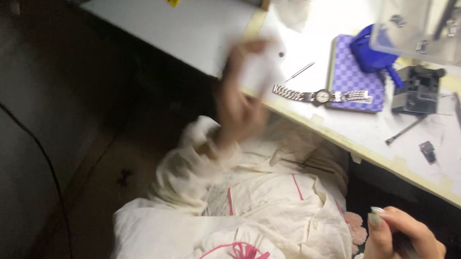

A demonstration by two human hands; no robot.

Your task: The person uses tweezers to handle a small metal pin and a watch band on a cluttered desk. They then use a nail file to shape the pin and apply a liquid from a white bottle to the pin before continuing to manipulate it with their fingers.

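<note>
The white worktable (193, 26) is the largest thing in view, running from the upper left down to the right edge, with strips of tan tape along its near rim. Below that rim lies the person's cream garment (268, 217) with pink piping and a pink bow, covering the lap.

On the table, a clear plastic box (423, 29) sits at the upper right corner, above the rest. A purple checkered pad (352, 80) lies below it, with a blue tool (368, 52) resting on the pad's upper part. A dark grey block-shaped holder (418, 90) stands just right of the pad.

A metal wristwatch (321, 96) with a linked band lies stretched flat, its right end on the pad's lower edge and its left end on bare table. A thin metal pin (300, 71) lies just above the watch band's left end, and a slim dark rod (405, 130) lies below the holder. A small dark metal piece (428, 150) lies to the right of that rod.

The left hand (239, 94) is raised over the table's near rim, left of the watch and apart from it; it is blurred, and whether its fingers are spread or curled I cannot tell. The right hand (400, 242) is below the rim at lower right, fingers curled and pinching a slim grey tool (410, 253).
</note>
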